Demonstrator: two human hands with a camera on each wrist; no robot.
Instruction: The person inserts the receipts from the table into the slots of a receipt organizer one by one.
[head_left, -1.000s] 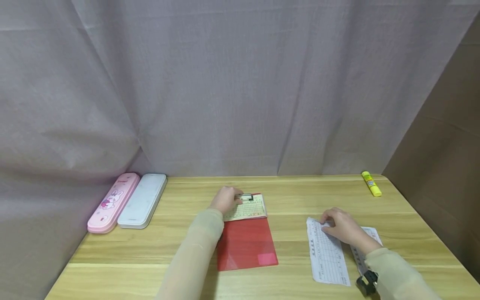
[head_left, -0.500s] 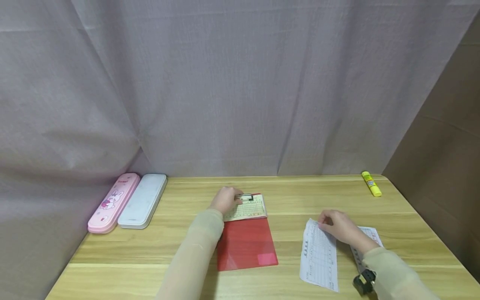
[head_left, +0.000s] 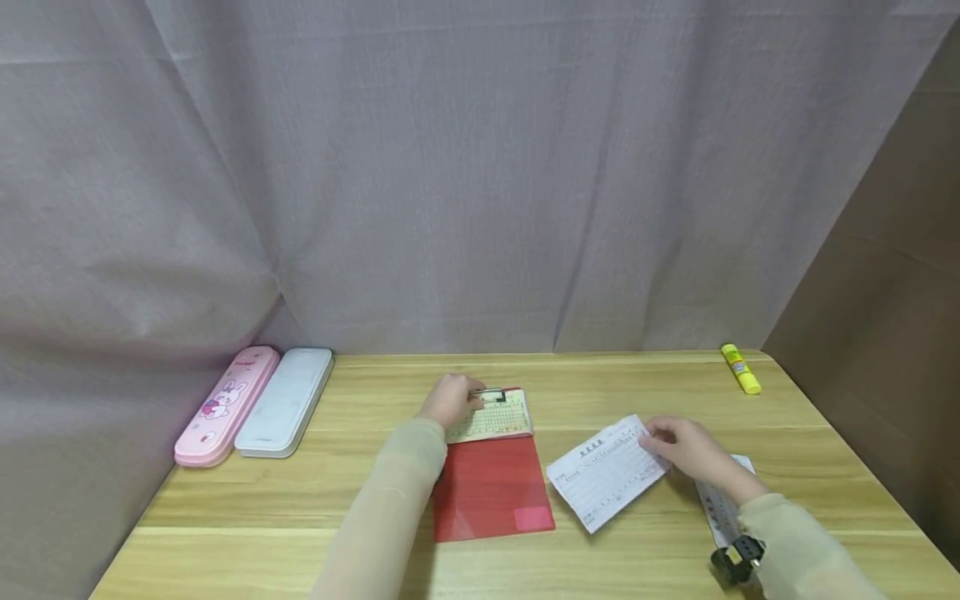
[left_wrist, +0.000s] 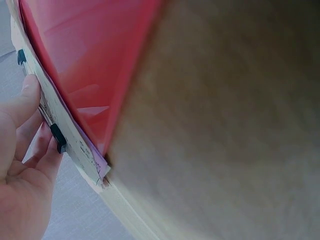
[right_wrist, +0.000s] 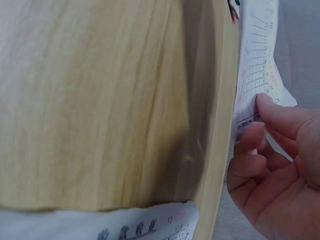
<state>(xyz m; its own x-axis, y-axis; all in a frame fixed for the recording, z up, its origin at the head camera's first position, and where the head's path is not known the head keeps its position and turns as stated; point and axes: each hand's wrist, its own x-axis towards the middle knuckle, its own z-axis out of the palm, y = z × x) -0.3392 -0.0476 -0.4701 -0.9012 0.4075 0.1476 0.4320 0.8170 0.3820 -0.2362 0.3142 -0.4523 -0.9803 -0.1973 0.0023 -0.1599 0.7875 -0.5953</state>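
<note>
In the head view a small translucent red clipboard (head_left: 495, 487) lies on the table, with yellowish printed slips (head_left: 502, 417) under its wire clip (head_left: 491, 392). My left hand (head_left: 452, 402) pinches that clip, thumb (left_wrist: 31, 90) on one side and fingers on the other in the left wrist view. At the right, a white printed receipt slip (head_left: 607, 471) hangs from my right hand (head_left: 686, 450), pinched at one corner between thumb and fingers. It is turned slantwise, its far corner close to the clipboard. A second white slip (head_left: 716, 508) lies partly hidden beneath the right forearm.
A pink pencil case (head_left: 228, 404) with a rabbit picture and a white case (head_left: 287, 402) lie side by side at the left. A yellow glue stick (head_left: 741, 368) lies at the back right. Grey cloth (head_left: 465, 183) hangs behind the table.
The right hand has lifted the white slip and swung it leftward toward the clipboard, from lengthwise to slanted. The left hand and clipboard stay where they were.
</note>
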